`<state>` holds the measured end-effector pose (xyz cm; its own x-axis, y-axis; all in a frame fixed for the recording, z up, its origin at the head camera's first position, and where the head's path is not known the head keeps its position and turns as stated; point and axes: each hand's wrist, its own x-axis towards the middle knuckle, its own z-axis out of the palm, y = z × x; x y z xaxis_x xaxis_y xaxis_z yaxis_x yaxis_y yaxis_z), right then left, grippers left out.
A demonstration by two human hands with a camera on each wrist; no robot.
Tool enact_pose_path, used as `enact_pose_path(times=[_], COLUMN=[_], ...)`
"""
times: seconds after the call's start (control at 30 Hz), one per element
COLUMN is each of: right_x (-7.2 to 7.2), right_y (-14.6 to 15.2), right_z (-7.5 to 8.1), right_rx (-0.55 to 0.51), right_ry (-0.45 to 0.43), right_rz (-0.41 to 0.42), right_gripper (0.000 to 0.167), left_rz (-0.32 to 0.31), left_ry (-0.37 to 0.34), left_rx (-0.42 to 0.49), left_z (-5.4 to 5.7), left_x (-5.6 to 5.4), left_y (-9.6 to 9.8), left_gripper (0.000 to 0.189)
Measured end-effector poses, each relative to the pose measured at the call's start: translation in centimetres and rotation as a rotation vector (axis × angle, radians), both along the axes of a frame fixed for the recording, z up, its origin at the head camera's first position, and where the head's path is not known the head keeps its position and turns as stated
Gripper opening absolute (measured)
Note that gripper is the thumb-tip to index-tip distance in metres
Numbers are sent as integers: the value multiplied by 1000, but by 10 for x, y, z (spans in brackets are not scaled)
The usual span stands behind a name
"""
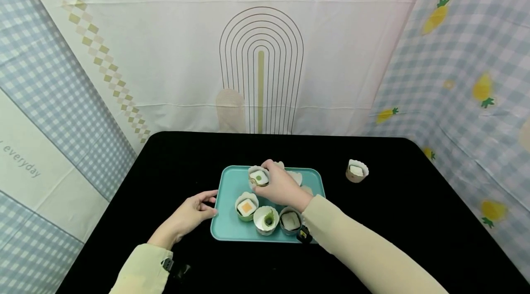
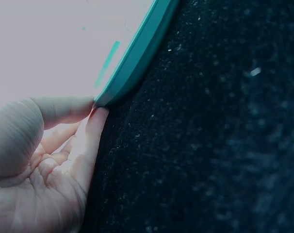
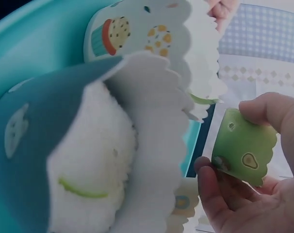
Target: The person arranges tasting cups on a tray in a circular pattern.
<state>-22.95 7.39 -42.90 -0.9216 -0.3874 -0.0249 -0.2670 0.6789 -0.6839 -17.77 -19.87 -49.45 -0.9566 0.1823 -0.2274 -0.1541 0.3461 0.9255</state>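
My right hand (image 1: 283, 187) grips a green paper baking cup (image 3: 244, 148) with avocado prints by its sides. In the head view this cup is over the left back part of a turquoise tray (image 1: 223, 227) and contains a white piece with a green dot. My left hand (image 1: 188, 216) is at the tray's left edge, thumb and fingertips touching the rim, spread apart along it. Along the tray's front stand a cup with an orange-square piece (image 1: 247, 207), a white cup with a green ring-like piece (image 1: 266, 220) and a blue-grey cup (image 1: 290, 221) with a pale piece.
More pale cups (image 1: 295, 176) stand at the tray's back right, partly hidden by my right hand and arm. A separate cup (image 1: 357, 171) with a white piece stands on the black table (image 1: 372, 211), right of the tray. Patterned cloths hang behind and beside the table.
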Motion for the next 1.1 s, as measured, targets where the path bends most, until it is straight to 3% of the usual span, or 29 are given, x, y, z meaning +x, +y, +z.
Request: enact_pose_path(times=[0.27, 0.83, 1.1], right_x=[0, 8, 10], right_y=[0, 6, 6], right_z=[-4, 9, -1], right_rx=[87, 167, 239], right_ry=[94, 34, 79], right_rz=[-31, 13, 60], right_gripper=[49, 51, 53], left_rz=[-11, 3, -9], left_ry=[9, 5, 14], left_rx=[4, -10, 10], left_z=[0, 1, 1], left_x=[-1, -1, 1], left_y=[1, 0, -1], left_gripper=[57, 57, 57])
